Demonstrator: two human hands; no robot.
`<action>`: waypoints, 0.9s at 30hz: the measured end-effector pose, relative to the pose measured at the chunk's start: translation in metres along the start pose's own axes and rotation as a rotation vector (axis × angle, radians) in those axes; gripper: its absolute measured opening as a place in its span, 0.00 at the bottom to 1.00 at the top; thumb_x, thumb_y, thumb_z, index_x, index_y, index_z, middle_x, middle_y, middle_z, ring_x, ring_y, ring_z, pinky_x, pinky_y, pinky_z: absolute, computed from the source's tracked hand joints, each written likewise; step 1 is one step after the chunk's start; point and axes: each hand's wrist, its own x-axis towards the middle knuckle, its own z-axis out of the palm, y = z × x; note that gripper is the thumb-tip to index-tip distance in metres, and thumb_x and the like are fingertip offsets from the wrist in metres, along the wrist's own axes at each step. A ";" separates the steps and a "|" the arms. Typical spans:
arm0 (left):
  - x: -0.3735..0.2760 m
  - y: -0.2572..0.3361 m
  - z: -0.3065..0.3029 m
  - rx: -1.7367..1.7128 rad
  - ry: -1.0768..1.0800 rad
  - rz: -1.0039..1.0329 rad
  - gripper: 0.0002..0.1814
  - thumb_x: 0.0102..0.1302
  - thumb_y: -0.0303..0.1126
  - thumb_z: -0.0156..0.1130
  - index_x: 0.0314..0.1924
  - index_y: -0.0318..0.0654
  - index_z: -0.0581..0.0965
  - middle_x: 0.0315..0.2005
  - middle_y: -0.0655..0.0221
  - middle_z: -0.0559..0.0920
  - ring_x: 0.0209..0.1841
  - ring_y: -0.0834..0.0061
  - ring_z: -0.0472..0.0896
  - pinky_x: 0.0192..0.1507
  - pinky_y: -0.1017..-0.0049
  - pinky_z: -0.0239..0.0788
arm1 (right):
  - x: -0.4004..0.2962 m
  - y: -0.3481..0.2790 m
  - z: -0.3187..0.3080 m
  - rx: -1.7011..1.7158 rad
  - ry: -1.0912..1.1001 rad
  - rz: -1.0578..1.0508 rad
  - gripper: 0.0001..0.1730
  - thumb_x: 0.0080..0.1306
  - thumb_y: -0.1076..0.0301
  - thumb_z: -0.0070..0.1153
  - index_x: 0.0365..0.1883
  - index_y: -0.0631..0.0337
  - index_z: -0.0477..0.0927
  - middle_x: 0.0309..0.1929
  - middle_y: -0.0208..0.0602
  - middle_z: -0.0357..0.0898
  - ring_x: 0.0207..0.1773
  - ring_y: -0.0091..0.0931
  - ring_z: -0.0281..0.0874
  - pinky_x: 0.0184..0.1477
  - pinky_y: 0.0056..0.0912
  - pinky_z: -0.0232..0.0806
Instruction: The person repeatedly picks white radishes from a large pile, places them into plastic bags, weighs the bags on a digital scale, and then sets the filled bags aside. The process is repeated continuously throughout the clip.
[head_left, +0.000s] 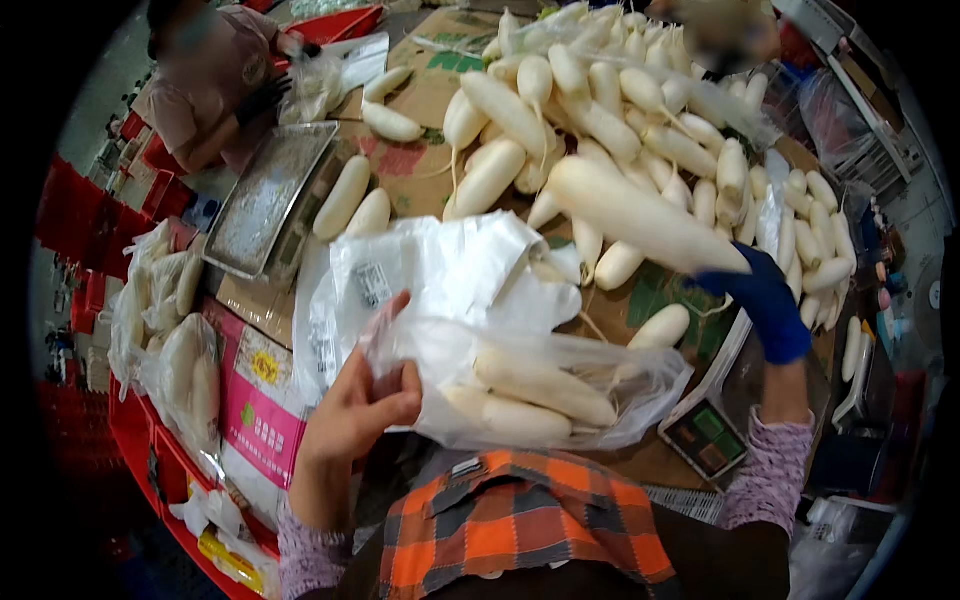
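My bare left hand (367, 405) grips the mouth of a clear plastic bag (652, 382). Inside that bag lie white radishes (544, 386), resting in front of my body. A stack of flat white plastic bags (427, 262), some bearing printed labels, spreads just beyond it. In a blue glove, my right hand (765, 300) holds a large white radish (637, 210) by one end, its other end pointing up and left over the pile. A single radish (664, 326) lies on the cardboard between the filled bag and my right hand.
A big heap of radishes (600, 112) covers the far right. A weighing scale (270, 202) stands at the left, with bagged radishes (180, 360) near it. A plastic container with a dark display (705, 439) sits by my right forearm. Across the table is a person (210, 82) wearing dark gloves.
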 end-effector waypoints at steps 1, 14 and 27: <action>0.001 0.001 0.000 0.018 -0.029 0.003 0.49 0.57 0.18 0.60 0.73 0.43 0.44 0.24 0.75 0.68 0.25 0.84 0.64 0.28 0.83 0.55 | -0.022 -0.003 0.003 -0.016 -0.064 -0.010 0.27 0.48 0.57 0.73 0.43 0.64 0.81 0.35 0.33 0.83 0.38 0.20 0.78 0.44 0.25 0.69; 0.025 0.016 0.007 0.089 -0.187 -0.029 0.45 0.58 0.18 0.60 0.72 0.37 0.48 0.25 0.75 0.69 0.26 0.86 0.65 0.29 0.84 0.57 | 0.003 0.008 0.114 -0.494 -0.078 -0.409 0.19 0.57 0.51 0.66 0.35 0.58 0.84 0.30 0.40 0.82 0.33 0.29 0.81 0.38 0.30 0.70; 0.023 0.009 0.002 -0.027 0.026 -0.102 0.42 0.58 0.17 0.62 0.71 0.35 0.54 0.29 0.73 0.73 0.30 0.86 0.69 0.31 0.86 0.59 | 0.306 0.058 0.072 -0.846 0.453 -0.243 0.52 0.50 0.45 0.66 0.66 0.65 0.60 0.52 0.54 0.75 0.51 0.47 0.76 0.54 0.45 0.68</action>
